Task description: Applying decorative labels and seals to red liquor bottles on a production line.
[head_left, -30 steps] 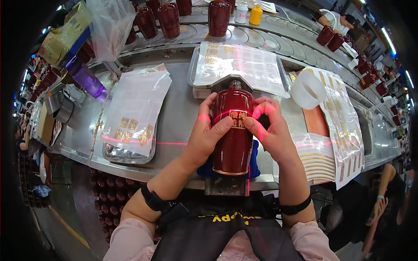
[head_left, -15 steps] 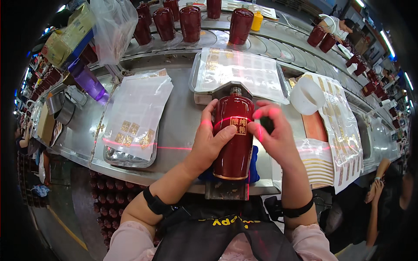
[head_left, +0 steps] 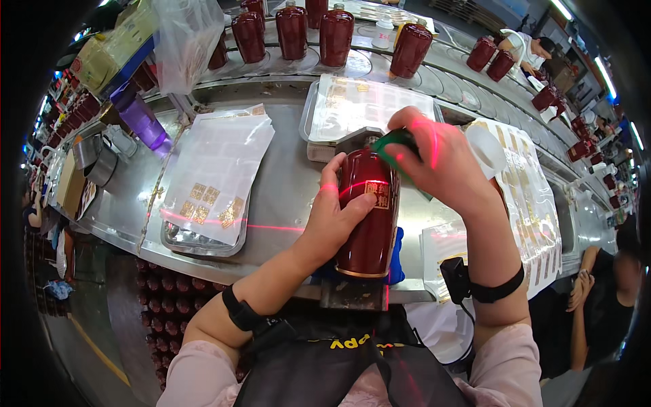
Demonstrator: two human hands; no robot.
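Observation:
A dark red glass bottle [head_left: 363,244] with a gold square label leans back on a metal stand [head_left: 354,297], its neck away from me. My left hand [head_left: 332,217] is wrapped around the bottle's left side, thumb lying over the label's edge. My right hand [head_left: 437,156] is closed on a flat green pad [head_left: 388,144], at the bottle's upper right shoulder. Whether the pad touches the glass, I cannot tell. A blue cloth [head_left: 397,256] lies beneath the bottle. Red laser lines cross the bottle and my right hand.
Left, a sheet of gold stickers [head_left: 220,156] rests on a metal tray [head_left: 203,245]. Another sheet [head_left: 380,102] lies beyond the bottle. A white round container [head_left: 485,150] and more sheets [head_left: 525,197] are at right. Red bottles [head_left: 336,37] stand on the conveyor [head_left: 369,64].
My right hand has moved from beside the label up to the bottle's shoulder, bringing the green pad into clearer view. The left hand keeps its hold. Conveyor bottles have shifted right.

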